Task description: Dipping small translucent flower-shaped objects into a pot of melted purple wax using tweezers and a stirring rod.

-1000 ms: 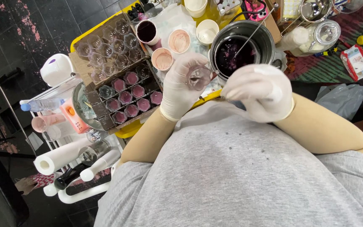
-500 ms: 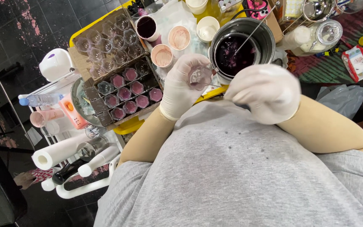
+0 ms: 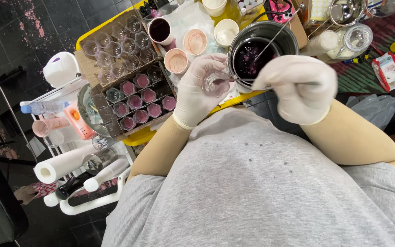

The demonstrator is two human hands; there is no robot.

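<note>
My left hand point(image 3: 196, 91), in a white glove, is closed around a small clear glass cup point(image 3: 216, 83) held over the table's near edge. My gloved right hand point(image 3: 298, 87) grips thin metal tweezers point(image 3: 238, 80) whose tip reaches into that cup. Just behind the cup stands a metal pot point(image 3: 261, 45) of dark purple liquid with a thin metal rod leaning in it. Left of my left hand, a cardboard divider box point(image 3: 136, 98) holds several small glasses filled with pink-purple wax, and a second box point(image 3: 115, 45) behind it holds empty glasses.
Paper cups point(image 3: 177, 60) with pink and dark residue sit on the yellow table point(image 3: 145, 137). A glass jar point(image 3: 355, 39) stands at the right. At the left, a white cart point(image 3: 88, 201) carries a paper roll point(image 3: 62, 164), a water bottle point(image 3: 42, 107) and tubes.
Both hands stay close together over the table edge. The cup and tweezers have shifted only slightly; the view has moved a little.
</note>
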